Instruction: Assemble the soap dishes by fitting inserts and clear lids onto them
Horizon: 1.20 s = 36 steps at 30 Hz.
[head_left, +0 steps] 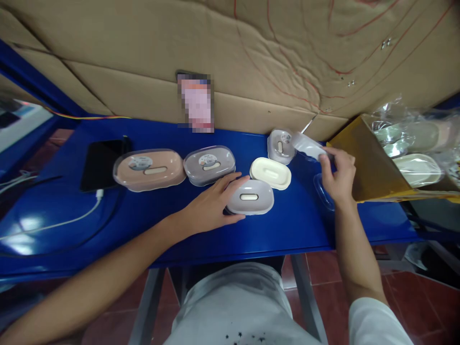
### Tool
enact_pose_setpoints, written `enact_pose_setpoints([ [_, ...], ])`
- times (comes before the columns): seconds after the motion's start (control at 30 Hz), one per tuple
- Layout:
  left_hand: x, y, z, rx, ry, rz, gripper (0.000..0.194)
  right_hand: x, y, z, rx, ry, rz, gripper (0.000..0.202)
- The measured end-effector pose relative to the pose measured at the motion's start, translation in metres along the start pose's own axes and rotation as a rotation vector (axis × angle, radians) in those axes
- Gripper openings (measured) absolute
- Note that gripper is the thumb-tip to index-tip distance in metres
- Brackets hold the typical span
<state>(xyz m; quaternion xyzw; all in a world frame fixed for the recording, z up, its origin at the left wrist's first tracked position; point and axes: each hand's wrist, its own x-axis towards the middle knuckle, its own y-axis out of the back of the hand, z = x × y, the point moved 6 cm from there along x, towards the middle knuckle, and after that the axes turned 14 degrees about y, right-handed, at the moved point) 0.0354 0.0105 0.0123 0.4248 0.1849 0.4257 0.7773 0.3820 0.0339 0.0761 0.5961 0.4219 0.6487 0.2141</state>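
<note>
My left hand [212, 203] curves around the left end of a small grey lidded box [264, 203], with fingers on its far side and thumb on its near side. The box has a cream oval inset in its top. Just behind it lies a cream oval tray or lid [270, 173]. At the right, my right hand [338, 175] pinches a translucent whitish plastic piece [309, 146], blurred, its exact kind unclear. This piece is raised beside another grey box [281, 146] with a label. Under my right hand, a clear plastic cover [323, 192] rests on the table.
Left of centre stand a labelled pink box [151, 167] and a labelled grey box [209, 165]. A black phone or tablet [98, 163] with a white cable lies farther left. A cardboard carton [355, 167] holds bagged items at right. Cardboard [125, 86] lines the back of the blue table [201, 239].
</note>
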Motion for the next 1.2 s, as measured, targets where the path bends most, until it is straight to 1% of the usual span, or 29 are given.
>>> enact_pose_setpoints([
  [0.07, 0.001, 0.000, -0.001, -0.029, 0.013, -0.013, 0.104, 0.000, -0.003, -0.016, 0.007, 0.067, -0.049, 0.043],
  [0.13, 0.002, 0.000, 0.000, -0.041, -0.001, -0.015, 0.104, -0.001, -0.007, -0.020, -0.023, 0.087, -0.076, 0.042],
  [0.2, 0.002, -0.001, 0.000, -0.037, -0.011, -0.015, 0.100, -0.002, -0.009, -0.010, -0.096, 0.051, -0.066, 0.043],
  [0.27, 0.002, -0.002, -0.001, -0.021, -0.020, -0.020, 0.095, -0.004, -0.013, 0.009, -0.165, -0.023, -0.072, 0.043],
  [0.37, 0.000, -0.004, 0.000, 0.007, -0.038, -0.028, 0.089, -0.006, -0.023, 0.033, -0.202, -0.124, -0.148, 0.039],
  [0.43, 0.000, -0.004, 0.001, 0.022, -0.046, -0.022, 0.087, -0.005, -0.027, 0.037, -0.216, -0.138, -0.179, 0.039],
  [0.53, -0.001, -0.004, 0.001, 0.031, -0.044, -0.008, 0.084, -0.009, -0.017, 0.035, -0.263, -0.142, -0.175, 0.045],
  [0.6, -0.001, -0.003, 0.001, 0.031, -0.033, -0.012, 0.084, -0.025, -0.007, 0.039, -0.284, -0.185, -0.236, 0.052],
  [0.7, -0.001, -0.003, 0.002, 0.011, -0.017, -0.036, 0.086, -0.070, 0.000, 0.048, -0.202, -0.243, -0.413, 0.069],
  [0.73, -0.001, -0.002, 0.002, -0.008, -0.014, -0.047, 0.087, -0.085, 0.002, 0.049, -0.160, -0.249, -0.437, 0.074],
  [0.77, -0.002, -0.002, 0.003, -0.036, -0.013, -0.060, 0.090, -0.098, 0.005, 0.047, -0.125, -0.239, -0.427, 0.075],
  [0.83, -0.003, -0.003, 0.005, -0.112, -0.012, -0.097, 0.098, -0.112, 0.010, 0.032, -0.023, -0.173, -0.360, 0.070],
  [0.87, -0.003, -0.004, 0.006, -0.154, -0.011, -0.114, 0.103, -0.113, 0.012, 0.019, 0.053, -0.123, -0.326, 0.067],
  [0.93, -0.003, -0.007, 0.006, -0.224, -0.004, -0.138, 0.110, -0.105, 0.014, -0.019, 0.229, 0.003, -0.292, 0.063],
  [1.0, -0.002, -0.011, 0.005, -0.267, -0.002, -0.137, 0.115, -0.090, 0.011, -0.063, 0.361, 0.159, -0.307, 0.063],
  [1.07, 0.000, -0.013, 0.003, -0.289, -0.022, -0.121, 0.121, -0.075, 0.003, -0.107, 0.457, 0.367, -0.372, 0.063],
  [1.13, 0.001, -0.014, 0.001, -0.296, -0.047, -0.115, 0.125, -0.063, -0.008, -0.136, 0.511, 0.517, -0.416, 0.064],
  [1.2, 0.001, -0.013, -0.001, -0.287, -0.078, -0.114, 0.128, -0.053, -0.021, -0.157, 0.531, 0.638, -0.459, 0.065],
])
